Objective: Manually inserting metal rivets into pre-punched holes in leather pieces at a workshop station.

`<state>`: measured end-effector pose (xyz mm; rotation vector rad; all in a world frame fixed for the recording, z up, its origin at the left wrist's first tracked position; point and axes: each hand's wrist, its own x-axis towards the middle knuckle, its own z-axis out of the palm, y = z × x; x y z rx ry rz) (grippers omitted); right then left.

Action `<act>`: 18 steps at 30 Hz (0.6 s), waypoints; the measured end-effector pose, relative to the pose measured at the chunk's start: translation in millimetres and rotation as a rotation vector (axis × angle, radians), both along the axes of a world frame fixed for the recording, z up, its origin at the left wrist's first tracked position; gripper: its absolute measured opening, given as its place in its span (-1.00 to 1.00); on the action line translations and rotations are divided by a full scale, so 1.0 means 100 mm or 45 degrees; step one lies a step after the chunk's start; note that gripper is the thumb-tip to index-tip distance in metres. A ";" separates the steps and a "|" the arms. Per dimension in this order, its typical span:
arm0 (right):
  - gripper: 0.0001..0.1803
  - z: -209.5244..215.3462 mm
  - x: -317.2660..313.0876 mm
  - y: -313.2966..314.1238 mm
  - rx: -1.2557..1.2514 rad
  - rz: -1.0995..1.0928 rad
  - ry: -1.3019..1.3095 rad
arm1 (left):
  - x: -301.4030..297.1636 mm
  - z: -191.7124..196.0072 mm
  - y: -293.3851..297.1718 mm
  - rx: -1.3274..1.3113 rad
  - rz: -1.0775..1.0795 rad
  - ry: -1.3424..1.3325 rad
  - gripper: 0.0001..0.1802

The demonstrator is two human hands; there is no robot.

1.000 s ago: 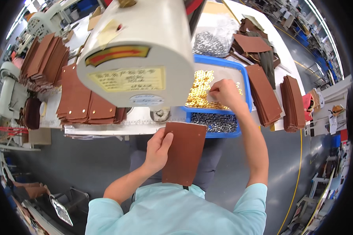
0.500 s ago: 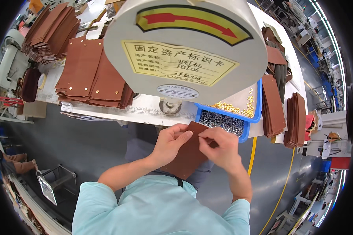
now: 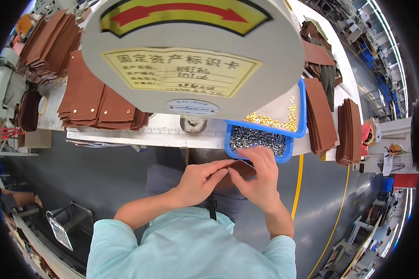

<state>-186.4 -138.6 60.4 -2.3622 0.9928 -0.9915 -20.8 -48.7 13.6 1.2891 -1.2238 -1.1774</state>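
Observation:
A brown leather-like panel (image 3: 241,168) is held up over my lap, just in front of the table edge, tilted so that little of its face shows. My left hand (image 3: 199,185) pinches its left side between thumb and fingers. My right hand (image 3: 260,180) grips the right side, thumb on the near face and fingers raised over the top edge. Both thumbs nearly meet at the panel's upper part. Whether a small fastener sits between the fingertips I cannot tell. Beyond my right hand lies a blue tray of dark metal fasteners (image 3: 260,138), partly under a blue tray of gold-coloured fasteners (image 3: 301,107).
A large off-white machine head (image 3: 191,39) with an arrow label overhangs the table. Brown panels with gold studs (image 3: 91,95) lie at left, beside another tall stack (image 3: 51,42). Two brown strip stacks (image 3: 320,116) stand at right. A metal-framed stool (image 3: 70,223) is on the floor.
The panel has tipped from showing its broad face to nearly edge-on. My right hand has shifted up and its fingers have spread over the top edge. The view has shifted slightly.

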 end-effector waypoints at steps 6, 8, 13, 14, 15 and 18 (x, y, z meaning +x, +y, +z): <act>-0.77 -0.20 -0.19 0.06 0.073 0.138 -0.005 | 0.03 -0.05 0.02 -0.147 -0.046 -0.232 -0.67; -0.82 -0.18 -0.20 0.07 0.136 0.176 0.012 | 0.07 -0.07 0.00 -0.219 -0.050 -0.264 -0.69; -0.81 -0.41 -0.36 -0.35 0.428 -0.010 0.033 | 0.12 -0.03 -0.03 -0.149 -0.049 -0.262 -0.74; -0.82 -0.46 -0.36 -0.41 0.388 -0.089 0.150 | 0.12 -0.05 -0.02 -0.163 -0.020 -0.300 -0.76; -0.82 -0.49 -0.36 -0.45 0.390 -0.090 0.148 | 0.10 -0.08 -0.01 -0.161 -0.022 -0.302 -0.76; -0.82 -0.54 -0.32 -0.53 0.393 -0.082 0.276 | 0.02 -0.16 0.01 -0.240 0.029 -0.218 -0.81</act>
